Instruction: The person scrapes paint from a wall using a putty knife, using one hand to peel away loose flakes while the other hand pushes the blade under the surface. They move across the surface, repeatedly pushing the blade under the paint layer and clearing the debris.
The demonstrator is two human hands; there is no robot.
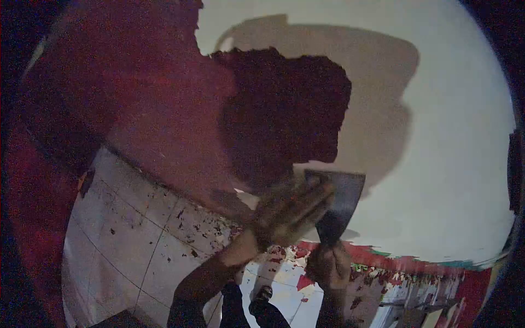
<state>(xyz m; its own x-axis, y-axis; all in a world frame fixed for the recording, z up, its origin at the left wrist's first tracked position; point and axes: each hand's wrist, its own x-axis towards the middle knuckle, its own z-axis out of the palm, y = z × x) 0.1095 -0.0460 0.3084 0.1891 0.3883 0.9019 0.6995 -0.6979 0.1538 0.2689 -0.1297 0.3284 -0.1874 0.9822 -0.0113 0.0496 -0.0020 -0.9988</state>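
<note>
A wide scraper [343, 203] with a dark, flat blade stands blade up near the middle, against a wall partly dark red [175, 136] and partly pale [448, 153]. My right hand [329, 265] is closed round its lower end. My left hand [292, 210] is blurred by motion, its fingers stretched out beside the blade's left side; whether they touch the blade I cannot tell. The red layer's ragged edge runs above my left hand, and a shadow falls over that part of the wall.
Below, a tiled floor [123, 229] is strewn with dark and red flakes. My legs and a foot [264, 293] show at the bottom centre. A red and green strip [383, 257] borders the pale area's lower edge. Long pale objects lie at the lower right.
</note>
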